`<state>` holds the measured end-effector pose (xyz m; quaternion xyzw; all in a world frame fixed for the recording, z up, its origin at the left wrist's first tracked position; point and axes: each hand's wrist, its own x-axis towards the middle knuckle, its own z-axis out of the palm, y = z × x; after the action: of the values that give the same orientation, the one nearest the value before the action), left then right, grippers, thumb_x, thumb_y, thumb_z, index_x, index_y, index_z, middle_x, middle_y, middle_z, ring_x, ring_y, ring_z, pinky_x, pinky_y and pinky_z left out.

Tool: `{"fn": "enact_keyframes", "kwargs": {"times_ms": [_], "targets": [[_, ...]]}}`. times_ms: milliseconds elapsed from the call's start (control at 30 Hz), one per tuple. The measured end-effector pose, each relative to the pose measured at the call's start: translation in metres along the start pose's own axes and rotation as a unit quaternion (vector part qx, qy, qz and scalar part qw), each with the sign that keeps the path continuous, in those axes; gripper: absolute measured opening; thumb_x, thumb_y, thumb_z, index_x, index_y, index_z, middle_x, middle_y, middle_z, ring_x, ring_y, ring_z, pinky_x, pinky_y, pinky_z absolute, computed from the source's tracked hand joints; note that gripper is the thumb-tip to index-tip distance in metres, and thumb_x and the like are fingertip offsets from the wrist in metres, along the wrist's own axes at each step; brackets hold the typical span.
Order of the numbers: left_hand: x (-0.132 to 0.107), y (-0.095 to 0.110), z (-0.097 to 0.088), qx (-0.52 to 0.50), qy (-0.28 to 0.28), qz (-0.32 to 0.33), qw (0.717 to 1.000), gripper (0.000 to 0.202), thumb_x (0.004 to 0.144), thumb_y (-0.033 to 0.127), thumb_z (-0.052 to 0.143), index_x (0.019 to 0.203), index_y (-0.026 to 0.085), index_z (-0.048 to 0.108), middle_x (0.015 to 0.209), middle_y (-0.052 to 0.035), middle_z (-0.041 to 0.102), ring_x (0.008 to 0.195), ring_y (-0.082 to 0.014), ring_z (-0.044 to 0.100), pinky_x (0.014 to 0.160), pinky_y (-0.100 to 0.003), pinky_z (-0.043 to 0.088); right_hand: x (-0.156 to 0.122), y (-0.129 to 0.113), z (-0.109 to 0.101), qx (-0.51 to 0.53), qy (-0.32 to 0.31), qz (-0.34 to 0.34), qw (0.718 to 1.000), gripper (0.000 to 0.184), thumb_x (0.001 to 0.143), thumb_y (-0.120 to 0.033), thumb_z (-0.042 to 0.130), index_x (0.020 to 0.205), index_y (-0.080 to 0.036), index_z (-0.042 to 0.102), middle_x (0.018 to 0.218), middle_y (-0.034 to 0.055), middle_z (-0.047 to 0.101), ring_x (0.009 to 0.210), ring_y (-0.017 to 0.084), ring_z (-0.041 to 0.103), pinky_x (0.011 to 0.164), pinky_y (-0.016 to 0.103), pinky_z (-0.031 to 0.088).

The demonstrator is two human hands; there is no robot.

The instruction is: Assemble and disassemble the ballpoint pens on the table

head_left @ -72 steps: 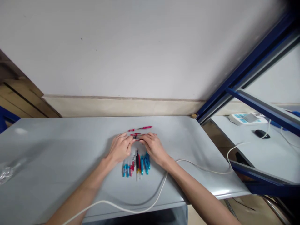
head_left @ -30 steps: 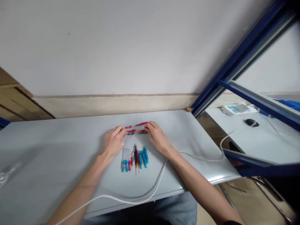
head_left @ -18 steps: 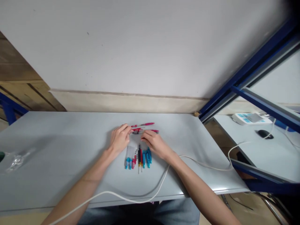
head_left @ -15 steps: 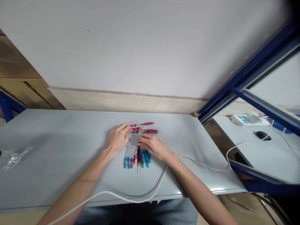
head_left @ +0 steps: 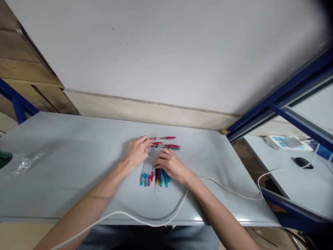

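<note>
Refills (head_left: 157, 177) run lengthwise toward the wall (head_left: 166, 59) — hands (head_left: 170, 165) curled, their hold unclear.

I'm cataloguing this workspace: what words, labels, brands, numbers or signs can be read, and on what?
None can be read.
Pink pens: any print is too small to read.
Clear barrels and blue pen parts: too small to read.
White device with blue patches: any markings are too blurred to read.
Black mouse: no legible brand.
</note>
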<state>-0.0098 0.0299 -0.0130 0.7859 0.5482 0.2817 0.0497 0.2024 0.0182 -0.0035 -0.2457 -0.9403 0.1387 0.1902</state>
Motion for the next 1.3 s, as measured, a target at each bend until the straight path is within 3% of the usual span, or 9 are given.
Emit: {"fn": "enact_keyframes", "kwargs": {"times_ms": [333, 533, 700, 867, 1000, 1067, 1167, 1233, 1300], "targets": [[0.000, 0.001, 0.001, -0.017, -0.010, 0.002, 1.000, 0.023, 0.099, 0.016, 0.047, 0.085, 0.020, 0.065, 0.089, -0.0027, 0.063, 0.080, -0.0159, 0.061, 0.069, -0.028, 0.042, -0.001, -0.006, -0.006, -0.056, 0.015, -0.019, 0.998, 0.034, 0.099, -0.005, 0.043, 0.093, -0.022, 0.072, 0.099, 0.0078, 0.062, 0.096, 0.024, 0.050, 0.083, 0.038, 0.044], [0.000, 0.001, 0.000, -0.003, -0.009, 0.010, 1.000, 0.023, 0.098, 0.013, 0.046, 0.084, 0.020, 0.064, 0.086, -0.0025, 0.062, 0.078, -0.0161, 0.059, 0.067, -0.028, 0.039, -0.007, 0.004, -0.025, -0.088, 0.033, 0.133, 0.987, 0.026, 0.099, -0.011, 0.049, 0.116, -0.022, 0.065, 0.101, 0.0089, 0.067, 0.088, 0.023, 0.058, 0.077, 0.035, 0.043], [0.000, 0.001, 0.002, 0.002, -0.017, 0.029, 0.999, 0.023, 0.099, 0.015, 0.047, 0.082, 0.019, 0.061, 0.086, -0.0027, 0.062, 0.078, -0.0164, 0.058, 0.066, -0.028, 0.039, -0.015, 0.009, -0.037, 0.007, -0.066, 0.246, 0.967, 0.022, 0.086, -0.006, 0.056, 0.069, -0.020, 0.058, 0.061, -0.0018, 0.056, 0.052, 0.012, 0.041, 0.052, 0.027, 0.027], [-0.003, 0.002, 0.009, -0.056, -0.016, 0.057, 0.997, 0.026, 0.103, 0.019, 0.042, 0.083, 0.019, 0.058, 0.085, -0.0034, 0.058, 0.075, -0.0153, 0.055, 0.071, -0.029, 0.045, -0.018, 0.013, -0.046, 0.178, -0.071, 0.285, 0.939, 0.020, 0.088, -0.014, 0.059, 0.069, -0.020, 0.059, 0.053, -0.0043, 0.057, 0.046, 0.010, 0.044, 0.049, 0.024, 0.031], [-0.005, 0.007, 0.011, -0.104, -0.014, 0.065, 0.992, 0.028, 0.105, 0.024, 0.038, 0.085, 0.018, 0.057, 0.086, -0.0038, 0.058, 0.075, -0.0149, 0.055, 0.071, -0.029, 0.046, -0.014, 0.022, -0.037, 0.353, 0.058, 0.322, 0.877, 0.020, 0.092, -0.038, 0.065, 0.087, -0.019, 0.069, 0.058, -0.0025, 0.062, 0.045, 0.011, 0.048, 0.046, 0.024, 0.036], [-0.005, 0.011, 0.011, -0.123, -0.016, 0.066, 0.990, 0.028, 0.106, 0.025, 0.038, 0.087, 0.018, 0.058, 0.086, -0.0038, 0.059, 0.075, -0.0148, 0.056, 0.071, -0.029, 0.046, -0.009, 0.023, -0.027, 0.474, 0.133, 0.331, 0.805, 0.030, 0.086, -0.045, 0.073, 0.098, -0.017, 0.072, 0.068, 0.0011, 0.068, 0.050, 0.013, 0.054, 0.047, 0.024, 0.041], [-0.005, 0.017, 0.008, -0.153, -0.014, 0.065, 0.986, 0.027, 0.106, 0.025, 0.038, 0.092, 0.018, 0.061, 0.088, -0.0043, 0.061, 0.078, -0.0151, 0.058, 0.074, -0.029, 0.049, 0.000, 0.018, -0.014, 0.585, 0.219, 0.343, 0.701, 0.033, 0.077, -0.043, 0.082, 0.094, -0.015, 0.074, 0.078, 0.0055, 0.071, 0.061, 0.014, 0.061, 0.052, 0.025, 0.047], [-0.004, 0.018, 0.007, -0.166, -0.013, 0.068, 0.984, 0.025, 0.105, 0.025, 0.039, 0.102, 0.019, 0.064, 0.096, -0.0062, 0.063, 0.087, -0.0166, 0.062, 0.081, -0.030, 0.052, 0.003, 0.015, -0.011, 0.592, 0.275, 0.346, 0.674, 0.029, 0.076, -0.040, 0.083, 0.088, -0.015, 0.075, 0.078, 0.0053, 0.070, 0.064, 0.013, 0.060, 0.054, 0.024, 0.048], [-0.004, 0.018, 0.006, -0.167, -0.019, 0.070, 0.983, 0.030, 0.105, 0.021, 0.038, 0.122, 0.019, 0.062, 0.107, -0.0087, 0.062, 0.100, -0.0181, 0.063, 0.091, -0.031, 0.053, 0.003, 0.016, -0.015, 0.560, 0.348, 0.346, 0.667, 0.024, 0.078, -0.038, 0.081, 0.085, -0.016, 0.073, 0.078, 0.0039, 0.067, 0.068, 0.014, 0.060, 0.055, 0.023, 0.049]]}}
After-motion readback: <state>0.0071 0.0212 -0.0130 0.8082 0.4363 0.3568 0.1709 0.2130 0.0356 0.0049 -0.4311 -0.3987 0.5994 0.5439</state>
